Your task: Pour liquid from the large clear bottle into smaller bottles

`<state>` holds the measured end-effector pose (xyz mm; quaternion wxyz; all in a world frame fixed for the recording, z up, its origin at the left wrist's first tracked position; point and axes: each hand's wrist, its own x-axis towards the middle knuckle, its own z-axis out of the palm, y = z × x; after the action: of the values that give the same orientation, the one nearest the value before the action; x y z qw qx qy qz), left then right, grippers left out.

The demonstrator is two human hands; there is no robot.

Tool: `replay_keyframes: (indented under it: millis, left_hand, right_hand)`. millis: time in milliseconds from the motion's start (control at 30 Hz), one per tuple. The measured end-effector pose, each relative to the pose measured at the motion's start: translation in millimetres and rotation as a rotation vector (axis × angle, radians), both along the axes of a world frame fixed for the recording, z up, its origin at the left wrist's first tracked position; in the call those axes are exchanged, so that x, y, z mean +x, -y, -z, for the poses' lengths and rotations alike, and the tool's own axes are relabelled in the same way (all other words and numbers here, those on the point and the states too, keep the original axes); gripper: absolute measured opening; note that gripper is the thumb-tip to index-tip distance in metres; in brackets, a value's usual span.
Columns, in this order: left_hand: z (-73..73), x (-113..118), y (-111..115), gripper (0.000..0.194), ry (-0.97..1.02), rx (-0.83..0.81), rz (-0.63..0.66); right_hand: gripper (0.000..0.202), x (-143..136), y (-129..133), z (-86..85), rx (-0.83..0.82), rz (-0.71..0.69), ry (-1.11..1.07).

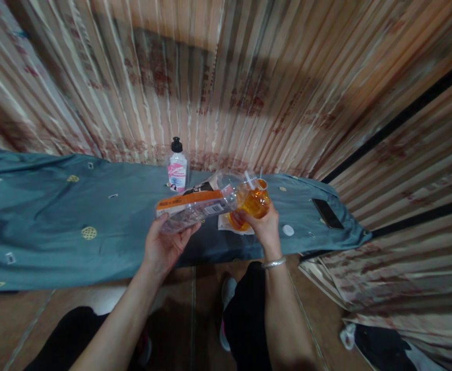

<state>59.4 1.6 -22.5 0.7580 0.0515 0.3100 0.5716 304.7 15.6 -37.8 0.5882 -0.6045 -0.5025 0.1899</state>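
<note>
My left hand [164, 246] is closed around the lower part of a clear plastic bottle [190, 207] with an orange and white label. This bottle lies tilted nearly level, its neck pointing right. My right hand [266, 225] grips a container of amber liquid [258, 202], tilted toward the clear bottle. The bottle's neck end and the container meet or overlap in view; I cannot tell whether they touch. A whitish clear strip [250, 179] shows by the container's rim. Under my right hand lies a white flat piece [231, 224], partly hidden.
A white and pink bottle with a black cap [177, 172] stands at the back of the green cloth [55, 216]. A white round disc [288, 230] and a dark phone [327, 213] lie at right. Patterned curtains [226, 93] hang behind; a dark bar [399, 116] crosses at right.
</note>
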Motion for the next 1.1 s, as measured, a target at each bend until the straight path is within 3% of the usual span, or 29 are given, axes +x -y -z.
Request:
replay_keyframes:
  millis: [533,767,1100]
  left_hand:
    - [19.8,7,-3,0.043,0.198,-0.252,0.032]
    - [26.2,7,-9,0.047,0.214,-0.198,-0.044]
    - [27.2,1,-11,0.058,0.286,-0.209,-0.016]
  right_hand:
    - [0.067,-2,-4,2.9,-0.037,0.052,-0.089]
    - [0.072,-2,-5,5.4,-0.032,0.031,-0.120]
    - [0.076,7,-5,9.4,-0.058,0.075,-0.108]
